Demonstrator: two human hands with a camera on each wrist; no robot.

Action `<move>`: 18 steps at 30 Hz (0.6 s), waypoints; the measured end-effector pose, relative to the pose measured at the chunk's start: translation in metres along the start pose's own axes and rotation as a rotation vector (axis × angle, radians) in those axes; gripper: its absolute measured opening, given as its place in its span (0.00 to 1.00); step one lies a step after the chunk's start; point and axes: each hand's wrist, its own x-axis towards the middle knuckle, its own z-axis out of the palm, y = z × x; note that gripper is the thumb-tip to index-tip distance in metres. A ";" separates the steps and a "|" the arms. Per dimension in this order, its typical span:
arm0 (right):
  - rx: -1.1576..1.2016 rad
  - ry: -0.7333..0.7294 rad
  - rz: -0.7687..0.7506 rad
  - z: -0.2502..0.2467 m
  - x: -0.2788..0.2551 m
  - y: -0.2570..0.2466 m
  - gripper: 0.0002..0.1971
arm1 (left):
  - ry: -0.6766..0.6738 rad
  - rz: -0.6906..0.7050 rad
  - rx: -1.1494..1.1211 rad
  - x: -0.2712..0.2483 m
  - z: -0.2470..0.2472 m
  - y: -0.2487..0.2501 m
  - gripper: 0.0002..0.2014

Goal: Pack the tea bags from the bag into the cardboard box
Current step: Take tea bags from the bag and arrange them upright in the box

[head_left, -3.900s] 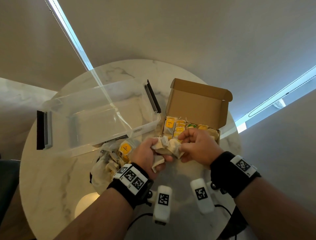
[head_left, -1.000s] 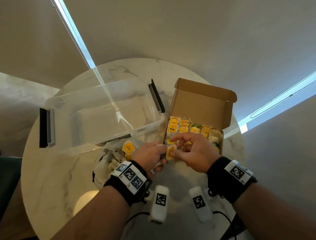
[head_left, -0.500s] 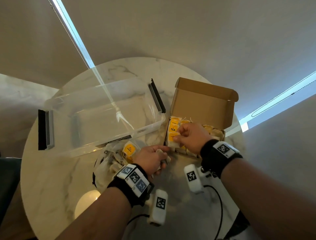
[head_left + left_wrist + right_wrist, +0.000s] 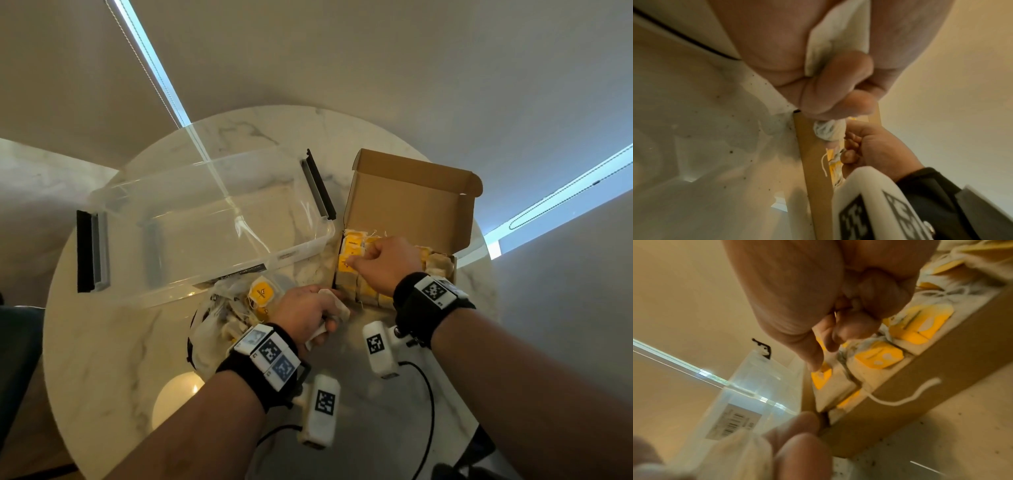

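The open cardboard box (image 4: 411,202) stands at the right of the table with rows of yellow-tagged tea bags (image 4: 352,243) inside. My right hand (image 4: 352,263) is over the box's left row, fingers curled, thumb and forefinger pinching a tea bag's yellow tag (image 4: 821,376). My left hand (image 4: 325,308) sits at the box's front left corner and grips a bunch of white tea bags (image 4: 838,32). Left of it lies the clear plastic bag (image 4: 219,318) with more tea bags. A loose string (image 4: 900,399) hangs over the box wall (image 4: 920,394).
A clear plastic bin (image 4: 205,219) with black latches lies just left of the box and behind the bag. Everything rests on a round marble table (image 4: 102,342). Black cables (image 4: 424,394) run from the wrist cameras over the near table edge.
My right hand took a tea bag from the bunch in my left hand, carried it into the box and now holds it low in the left row. The left hand barely moved.
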 end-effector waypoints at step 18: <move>0.186 0.163 -0.169 -0.025 -0.054 0.020 0.15 | 0.080 0.346 0.235 -0.015 0.002 0.001 0.08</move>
